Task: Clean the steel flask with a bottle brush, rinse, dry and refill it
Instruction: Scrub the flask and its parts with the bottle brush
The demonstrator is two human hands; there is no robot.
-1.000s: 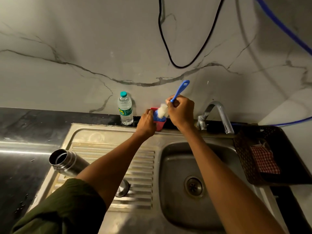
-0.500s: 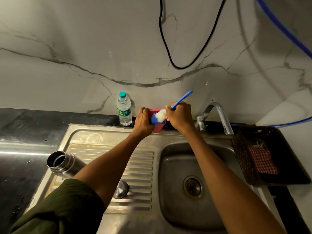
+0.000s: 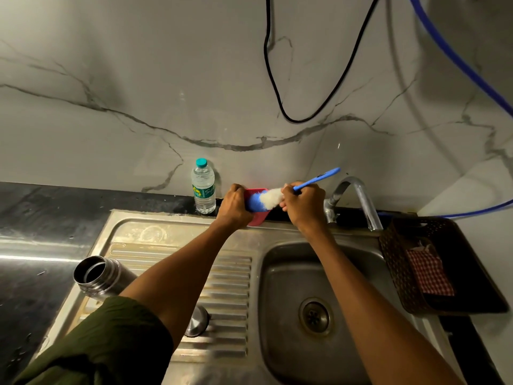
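Gripping a red container point(image 3: 256, 218), the left hand point(image 3: 234, 205) steadies it at the far sink edge. The right hand point(image 3: 304, 205) clasps the bottle brush point(image 3: 270, 197), bristles inside. The open steel flask point(image 3: 101, 276) lies near left.

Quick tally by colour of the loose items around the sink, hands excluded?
Steel: 2, the flask and its cap
Blue: 1, the bottle brush
Red: 2, the soap container and the checked cloth
Clear: 1, the water bottle
Brown: 1, the basket
Total: 7
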